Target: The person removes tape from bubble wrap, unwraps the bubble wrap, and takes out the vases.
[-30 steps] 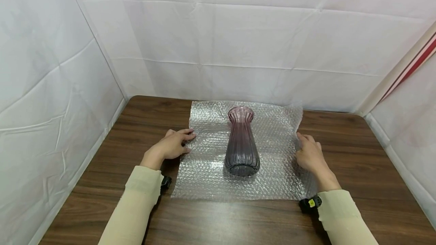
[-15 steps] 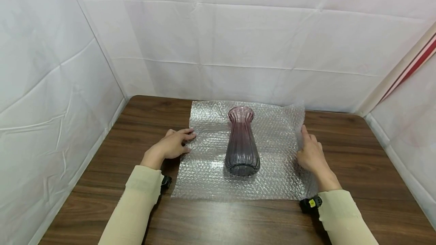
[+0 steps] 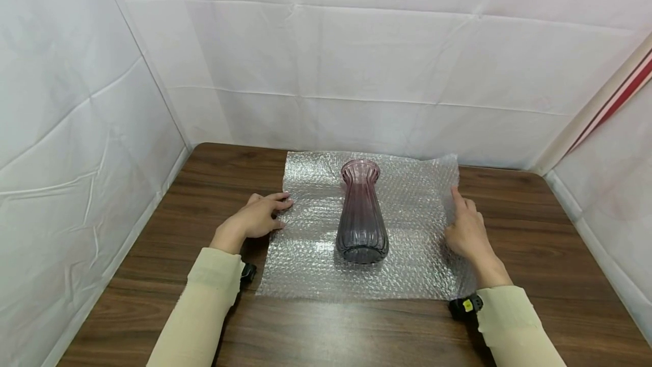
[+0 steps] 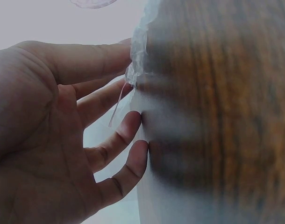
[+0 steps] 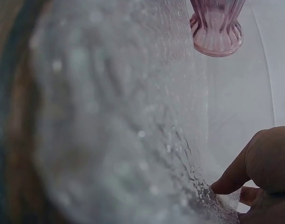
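A ribbed glass vase (image 3: pixel 362 214), pink at the flared rim and grey at the base, lies on its side on a sheet of bubble wrap (image 3: pixel 316 265). Its rim (image 5: pixel 218 39) shows at the top of the right wrist view. My left hand (image 3: pixel 258 217) rests at the sheet's left edge, fingers spread, some fingertips (image 4: pixel 140 151) on the table. Along the right edge, my right hand (image 3: pixel 465 231) pinches the wrap, thumb (image 5: pixel 231 179) on top and other fingers behind the edge. That side of the sheet bends up slightly.
The brown wooden table (image 3: pixel 326 333) extends around the sheet. White cloth walls (image 3: pixel 356 61) stand behind it and at both sides, and the sheet's far edge lies close to the back one. A red stripe (image 3: pixel 629 89) runs down the right corner.
My right hand's index finger has straightened and slid farther away along the wrap's edge, and the sheet's far right corner has spread outward. My left hand and the vase stay put.
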Demonstrator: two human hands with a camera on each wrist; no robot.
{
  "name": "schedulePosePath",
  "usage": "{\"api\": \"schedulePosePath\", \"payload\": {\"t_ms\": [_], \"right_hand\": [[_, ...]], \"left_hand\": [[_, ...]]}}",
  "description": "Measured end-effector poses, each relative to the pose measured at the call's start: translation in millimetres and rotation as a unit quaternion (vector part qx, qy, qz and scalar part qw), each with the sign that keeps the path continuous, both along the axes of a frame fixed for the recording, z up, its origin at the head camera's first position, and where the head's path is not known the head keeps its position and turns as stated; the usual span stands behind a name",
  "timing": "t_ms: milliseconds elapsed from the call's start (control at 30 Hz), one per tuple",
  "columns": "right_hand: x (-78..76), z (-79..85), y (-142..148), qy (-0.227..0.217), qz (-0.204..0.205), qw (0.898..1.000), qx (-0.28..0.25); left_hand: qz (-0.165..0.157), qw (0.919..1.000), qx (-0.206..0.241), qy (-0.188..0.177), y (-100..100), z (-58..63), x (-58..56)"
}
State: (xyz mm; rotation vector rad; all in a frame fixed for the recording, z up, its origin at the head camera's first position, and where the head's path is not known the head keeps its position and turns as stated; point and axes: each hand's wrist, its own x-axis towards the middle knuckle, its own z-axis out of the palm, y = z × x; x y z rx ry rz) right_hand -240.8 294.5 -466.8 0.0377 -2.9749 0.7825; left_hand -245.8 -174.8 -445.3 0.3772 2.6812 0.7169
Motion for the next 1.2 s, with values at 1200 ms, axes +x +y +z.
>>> {"api": "schedulePosePath", "payload": {"t_ms": [1200], "right_hand": [[3.8,1.4,17,-0.063,0.011,0.997,0.051]], "left_hand": [[-0.003,1.0,0.004,-0.006,0,0.8,-0.2]]}}
